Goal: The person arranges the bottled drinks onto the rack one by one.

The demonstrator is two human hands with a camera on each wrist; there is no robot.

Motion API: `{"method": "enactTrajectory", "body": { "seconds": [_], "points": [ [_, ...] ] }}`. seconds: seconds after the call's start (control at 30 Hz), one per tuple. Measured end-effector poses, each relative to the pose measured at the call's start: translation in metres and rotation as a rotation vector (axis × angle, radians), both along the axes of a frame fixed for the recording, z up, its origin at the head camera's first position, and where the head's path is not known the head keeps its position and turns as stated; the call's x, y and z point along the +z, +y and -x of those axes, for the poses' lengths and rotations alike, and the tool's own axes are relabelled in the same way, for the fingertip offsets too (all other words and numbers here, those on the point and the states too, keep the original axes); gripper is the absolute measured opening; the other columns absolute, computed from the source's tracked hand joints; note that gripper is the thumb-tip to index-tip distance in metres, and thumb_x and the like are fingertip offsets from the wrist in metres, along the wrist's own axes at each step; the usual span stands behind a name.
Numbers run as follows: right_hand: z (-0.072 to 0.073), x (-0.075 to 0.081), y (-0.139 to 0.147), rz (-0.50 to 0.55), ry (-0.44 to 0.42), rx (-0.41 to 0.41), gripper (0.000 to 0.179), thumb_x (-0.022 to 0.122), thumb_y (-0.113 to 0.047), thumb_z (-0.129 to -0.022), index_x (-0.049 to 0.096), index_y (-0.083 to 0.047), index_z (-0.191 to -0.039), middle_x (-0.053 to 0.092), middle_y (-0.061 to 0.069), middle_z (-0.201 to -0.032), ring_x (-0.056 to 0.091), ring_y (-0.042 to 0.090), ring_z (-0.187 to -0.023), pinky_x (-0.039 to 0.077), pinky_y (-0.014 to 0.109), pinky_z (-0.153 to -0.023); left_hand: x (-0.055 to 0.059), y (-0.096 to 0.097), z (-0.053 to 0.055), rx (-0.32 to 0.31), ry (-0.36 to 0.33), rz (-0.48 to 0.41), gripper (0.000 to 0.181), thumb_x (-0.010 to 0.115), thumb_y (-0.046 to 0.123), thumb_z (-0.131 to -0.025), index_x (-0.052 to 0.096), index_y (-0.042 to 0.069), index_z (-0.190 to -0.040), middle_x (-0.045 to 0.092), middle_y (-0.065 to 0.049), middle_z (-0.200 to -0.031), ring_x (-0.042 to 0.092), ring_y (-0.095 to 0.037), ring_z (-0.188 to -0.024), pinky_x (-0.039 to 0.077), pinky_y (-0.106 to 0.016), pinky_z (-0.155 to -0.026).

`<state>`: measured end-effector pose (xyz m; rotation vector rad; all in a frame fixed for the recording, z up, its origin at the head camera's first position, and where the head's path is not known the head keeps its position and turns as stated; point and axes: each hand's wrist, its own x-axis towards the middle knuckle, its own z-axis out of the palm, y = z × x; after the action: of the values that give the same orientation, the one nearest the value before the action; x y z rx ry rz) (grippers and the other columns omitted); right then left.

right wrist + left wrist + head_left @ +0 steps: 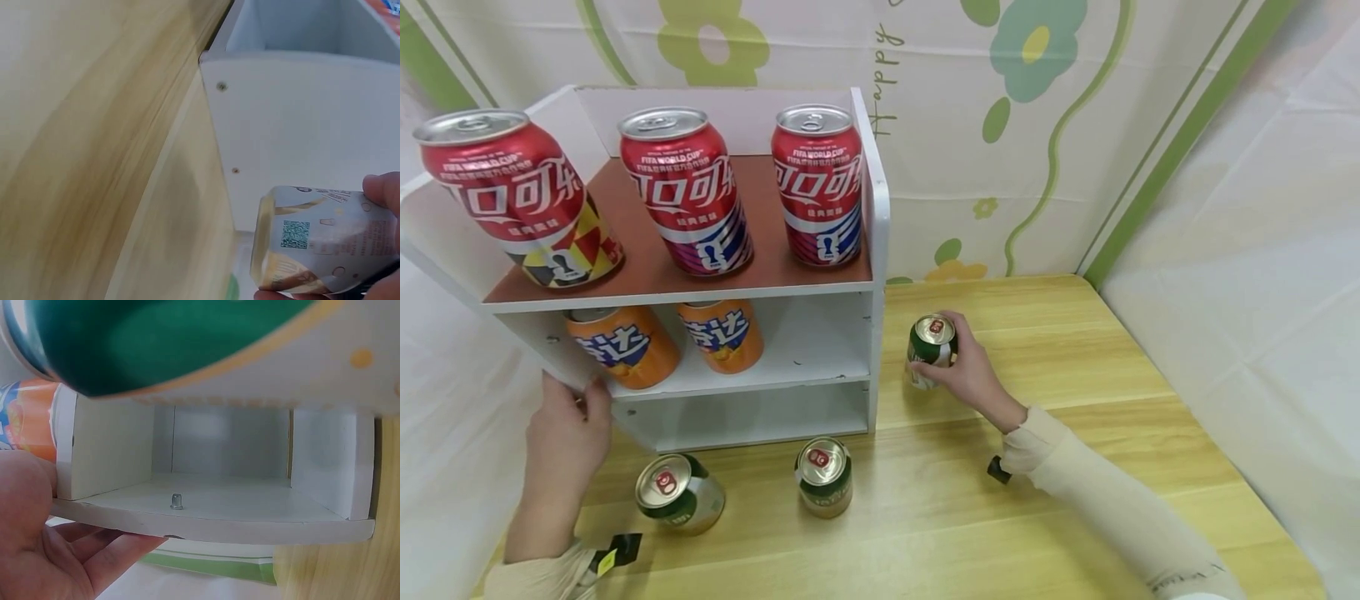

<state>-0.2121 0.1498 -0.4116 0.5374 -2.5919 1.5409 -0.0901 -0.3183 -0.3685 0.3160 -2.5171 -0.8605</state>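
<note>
My right hand (966, 371) grips a green and white drink can (934, 342), upright, just right of the small white shelf unit (880, 250). In the right wrist view, the can's pale printed side (319, 240) shows between thumb and fingers, beside the unit's side panel. At the unit's left side, my left hand (568, 429) holds the side panel near the middle board, with fingers along its outer face in the left wrist view. Two more green cans stand on the table before the unit, one on the left (681, 493) and one nearer the middle (824, 477).
Three red cola cans (685, 192) stand on the brown top board (760, 217). Two orange soda cans (722, 333) sit on the board below, towards the left. The wooden table (1075, 358) meets a flower-printed cloth (947, 167) at the back and white cloth (1232, 208) at the right.
</note>
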Motion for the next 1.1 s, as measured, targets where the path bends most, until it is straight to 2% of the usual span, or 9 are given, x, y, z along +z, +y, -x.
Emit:
{"method": "enactTrajectory", "body": {
  "seconds": [0.17, 0.3, 0.47, 1.1],
  "points": [
    [-0.014, 0.006, 0.003, -0.002, -0.019, 0.024, 0.081, 0.086, -0.013, -0.083, 0.037, -0.010, -0.146, 0.057, 0.017, -0.136, 0.058, 0.034, -0.123, 0.051, 0.050, -0.095, -0.001, 0.000, 0.000, -0.002, 0.006, 0.005, 0.043, 0.039, 0.019, -0.106, 0.032, -0.005, -0.141, 0.057, -0.040, -0.111, 0.058, -0.048, -0.080, 0.036, -0.022, -0.050],
    [-0.026, 0.012, 0.004, -0.007, -0.044, 0.046, 0.082, 0.086, -0.013, -0.082, 0.036, -0.011, -0.148, 0.056, 0.017, -0.136, 0.061, 0.034, -0.118, 0.056, 0.044, -0.084, -0.002, 0.000, 0.000, -0.005, 0.006, 0.006, 0.044, 0.039, 0.019, -0.106, 0.031, -0.005, -0.141, 0.058, -0.040, -0.112, 0.058, -0.048, -0.080, 0.036, -0.020, -0.050],
    [-0.039, 0.020, 0.003, -0.019, -0.032, 0.087, 0.082, 0.088, -0.013, -0.080, 0.039, -0.012, -0.146, 0.057, 0.016, -0.133, 0.063, 0.033, -0.111, 0.057, 0.037, -0.076, -0.002, -0.001, 0.000, -0.007, 0.003, 0.003, 0.045, 0.038, 0.019, -0.106, 0.030, -0.005, -0.142, 0.057, -0.041, -0.114, 0.059, -0.049, -0.083, 0.035, -0.018, -0.051],
    [-0.096, 0.056, -0.008, 0.036, -0.062, 0.283, 0.082, 0.092, -0.014, -0.074, 0.047, -0.020, -0.141, 0.061, 0.002, -0.128, 0.063, 0.024, -0.110, 0.059, 0.037, -0.080, 0.000, -0.001, 0.000, -0.016, -0.002, 0.003, 0.045, 0.038, 0.020, -0.106, 0.030, -0.005, -0.143, 0.056, -0.041, -0.116, 0.058, -0.050, -0.085, 0.035, -0.018, -0.052]
  ]
}}
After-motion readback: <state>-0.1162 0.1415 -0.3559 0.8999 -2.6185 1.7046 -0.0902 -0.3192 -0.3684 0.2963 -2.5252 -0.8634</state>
